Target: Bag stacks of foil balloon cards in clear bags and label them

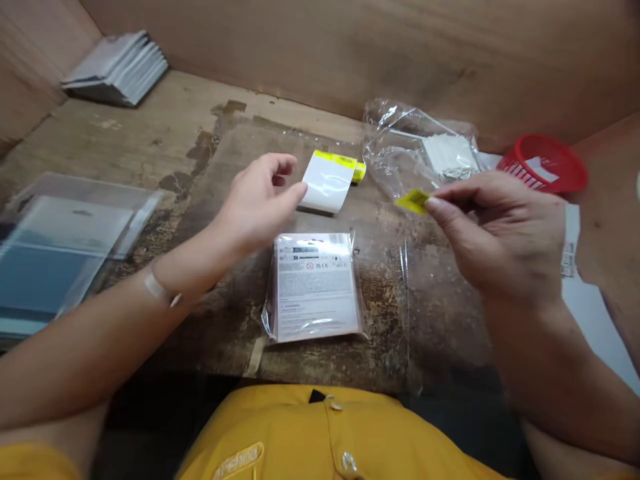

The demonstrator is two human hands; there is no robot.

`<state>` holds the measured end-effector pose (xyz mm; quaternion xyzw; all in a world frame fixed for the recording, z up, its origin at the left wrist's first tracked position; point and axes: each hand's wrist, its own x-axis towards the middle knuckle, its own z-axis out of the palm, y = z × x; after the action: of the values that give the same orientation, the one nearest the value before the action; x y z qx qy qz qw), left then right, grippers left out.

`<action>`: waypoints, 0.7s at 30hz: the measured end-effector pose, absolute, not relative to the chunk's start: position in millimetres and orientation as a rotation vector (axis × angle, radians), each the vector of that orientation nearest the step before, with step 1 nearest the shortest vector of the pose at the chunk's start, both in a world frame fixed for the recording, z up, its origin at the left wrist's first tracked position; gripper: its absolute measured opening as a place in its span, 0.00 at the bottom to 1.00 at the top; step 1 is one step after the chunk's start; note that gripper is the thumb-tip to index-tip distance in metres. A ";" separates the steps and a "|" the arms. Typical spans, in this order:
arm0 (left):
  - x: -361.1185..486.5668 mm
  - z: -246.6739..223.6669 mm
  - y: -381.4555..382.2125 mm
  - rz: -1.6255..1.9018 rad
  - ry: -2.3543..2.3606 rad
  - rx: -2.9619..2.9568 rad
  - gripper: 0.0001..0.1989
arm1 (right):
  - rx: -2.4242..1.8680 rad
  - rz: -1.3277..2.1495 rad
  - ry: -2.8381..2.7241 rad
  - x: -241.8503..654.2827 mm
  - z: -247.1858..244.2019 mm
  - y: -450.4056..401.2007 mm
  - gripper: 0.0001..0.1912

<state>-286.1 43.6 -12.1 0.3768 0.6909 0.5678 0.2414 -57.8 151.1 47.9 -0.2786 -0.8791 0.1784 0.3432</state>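
Observation:
Between thumb and forefinger, my right hand [500,233] pinches a small yellow sticker [413,201], held in the air right of the middle. My left hand [265,197] has its fingers apart and slightly curled. Its thumb tip is close to a strip of white backing paper [327,183] that unrolls from a roll of yellow barcode labels [359,172]; I cannot tell whether they touch. Below both hands, a flat package [317,290] in clear plastic wrap lies on the table, its printed back with small text and a barcode facing up.
Clear plastic sleeves with blue-grey packs [60,247] lie at the left. A stack of grey packets [117,70] sits in the far left corner. At the back right are an opened clear bag [395,150] with white items and a red basket [545,163]. Wooden walls enclose the table.

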 end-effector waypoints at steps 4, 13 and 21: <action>-241.9 -13.8 -60.9 0.939 1.868 2.073 0.14 | -0.746 0.905 -2.553 -53.3 29.9 122.0 0.07; -211.7 -62.3 -104.8 0.699 1.931 2.444 0.20 | -0.843 1.580 -2.451 -75.0 2.3 124.3 0.16; -208.9 -57.6 -102.1 0.745 1.934 2.557 0.19 | -0.851 1.646 -2.616 -83.4 1.5 100.9 0.14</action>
<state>-208.9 -102.1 -57.6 0.7748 0.5859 0.2256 -0.0749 -83.4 100.9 1.5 -0.2652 -0.8156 0.5133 -0.0321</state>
